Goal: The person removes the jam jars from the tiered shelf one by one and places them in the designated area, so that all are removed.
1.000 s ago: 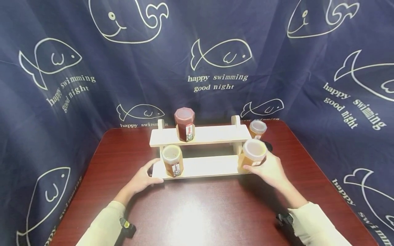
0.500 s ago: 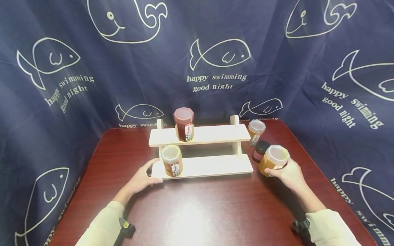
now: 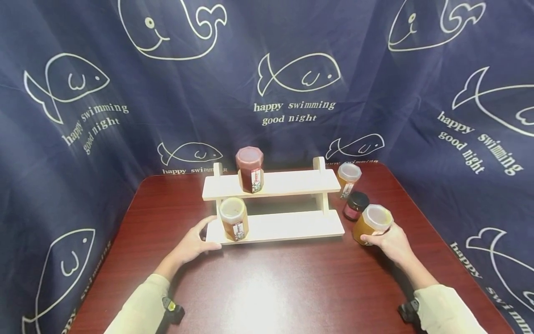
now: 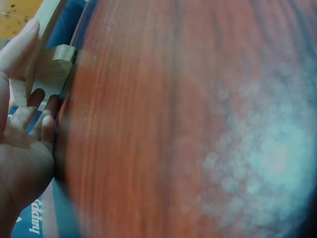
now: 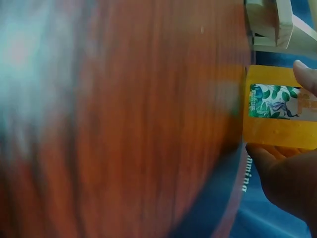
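Note:
At the right of the table my right hand (image 3: 394, 243) grips an amber honey jar (image 3: 371, 227) with a pale lid, thumb in front and fingers round the side. In the right wrist view the jar (image 5: 277, 119) shows a leafy label, and its base is level with the tabletop. My left hand (image 3: 193, 241) holds the left end of a pale wooden two-tier shelf (image 3: 288, 226), its thumb along the front edge and its fingers on the far side. Another amber jar (image 3: 234, 220) stands at the lower tier's left end. A dark red jar (image 3: 250, 171) stands on the upper tier.
Behind the gripped jar, a small black-lidded jar (image 3: 356, 206) stands on the table, right of the shelf. Another amber jar (image 3: 348, 180) is farther back. A dark blue printed curtain (image 3: 292, 134) surrounds the reddish-brown table (image 3: 258, 278).
My right hand has carried the honey jar from the lower tier's right end to the right, then slightly down to the table. The black-lidded jar came into full sight. My left hand stayed put.

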The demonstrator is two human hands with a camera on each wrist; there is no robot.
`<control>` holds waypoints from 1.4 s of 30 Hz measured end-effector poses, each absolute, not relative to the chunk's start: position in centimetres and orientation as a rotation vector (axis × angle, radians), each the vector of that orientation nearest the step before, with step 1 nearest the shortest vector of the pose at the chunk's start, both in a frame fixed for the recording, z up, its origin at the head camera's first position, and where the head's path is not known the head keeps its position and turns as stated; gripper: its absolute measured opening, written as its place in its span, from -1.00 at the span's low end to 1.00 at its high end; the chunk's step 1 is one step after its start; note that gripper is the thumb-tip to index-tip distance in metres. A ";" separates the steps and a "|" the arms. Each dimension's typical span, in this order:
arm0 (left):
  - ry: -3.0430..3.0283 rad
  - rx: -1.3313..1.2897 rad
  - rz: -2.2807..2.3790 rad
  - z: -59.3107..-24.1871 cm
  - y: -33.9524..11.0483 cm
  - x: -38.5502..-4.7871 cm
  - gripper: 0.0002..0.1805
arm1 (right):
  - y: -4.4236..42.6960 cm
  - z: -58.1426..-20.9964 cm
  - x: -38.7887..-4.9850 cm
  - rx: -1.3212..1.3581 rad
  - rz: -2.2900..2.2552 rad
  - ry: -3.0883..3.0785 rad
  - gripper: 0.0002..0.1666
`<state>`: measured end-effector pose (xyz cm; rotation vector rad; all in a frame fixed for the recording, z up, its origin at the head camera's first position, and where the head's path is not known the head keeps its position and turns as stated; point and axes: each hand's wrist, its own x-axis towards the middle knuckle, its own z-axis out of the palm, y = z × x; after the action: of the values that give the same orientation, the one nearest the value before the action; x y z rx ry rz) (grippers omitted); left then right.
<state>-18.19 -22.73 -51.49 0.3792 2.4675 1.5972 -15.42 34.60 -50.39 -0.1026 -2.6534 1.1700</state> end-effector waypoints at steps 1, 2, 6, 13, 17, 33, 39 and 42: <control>2.473 0.380 1.593 -51.9 -22.8 -18.4 0.03 | 34.6 -50.5 -15.4 -0.101 1.171 -2.657 -0.13; 2.474 0.374 1.592 -52.4 -22.9 -18.6 0.03 | 34.7 -50.5 -15.4 -0.099 1.175 -2.659 -0.12; 2.472 0.373 1.611 -52.9 -23.2 -18.8 0.03 | 34.7 -50.7 -15.7 -0.081 1.165 -2.672 -0.10; 2.477 0.375 1.616 -53.1 -23.5 -18.8 0.03 | 34.7 -51.0 -15.7 -0.083 1.221 -2.691 -0.05; 2.491 0.359 1.611 -52.9 -24.0 -18.5 0.03 | 34.2 -51.1 -16.1 0.003 1.346 -2.660 -0.02; 2.519 0.343 1.586 -52.1 -23.0 -18.6 0.01 | 28.9 -41.7 -14.6 0.282 1.152 -1.975 -0.26; 2.463 0.390 1.626 -49.9 -22.3 -17.5 -0.02 | 21.0 -42.3 -14.8 0.580 1.196 -2.063 -0.46; 2.450 0.388 1.634 -49.4 -22.2 -17.2 -0.02 | 17.5 -44.1 -15.4 0.594 1.478 -2.242 -0.45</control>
<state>-17.21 -22.19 -49.44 0.3883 2.4500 1.6335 -15.37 17.50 -44.11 0.5944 -2.2417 1.4780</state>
